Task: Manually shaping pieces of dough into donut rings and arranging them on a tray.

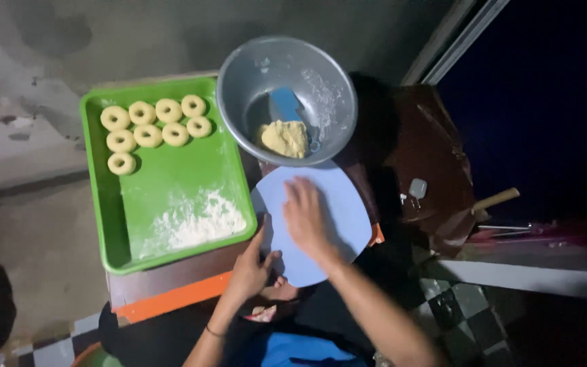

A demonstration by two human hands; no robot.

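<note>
Your right hand (307, 221) lies flat, open, on the blue board (317, 224) at frame centre; left hand (253, 268) pinches its near edge. The board overhangs the table (171, 289): heavy pressing could tip it toward the bowl (287, 98).

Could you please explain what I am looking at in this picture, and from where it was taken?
One camera, worn on a person's head, looks down at their two bare hands. The right hand lies flat on a round blue board; the left hand holds the board's near edge. Beyond it a grey bowl holds a lump of dough and a blue scraper. To the left, a green tray carries eight dough rings and a patch of flour.
</note>
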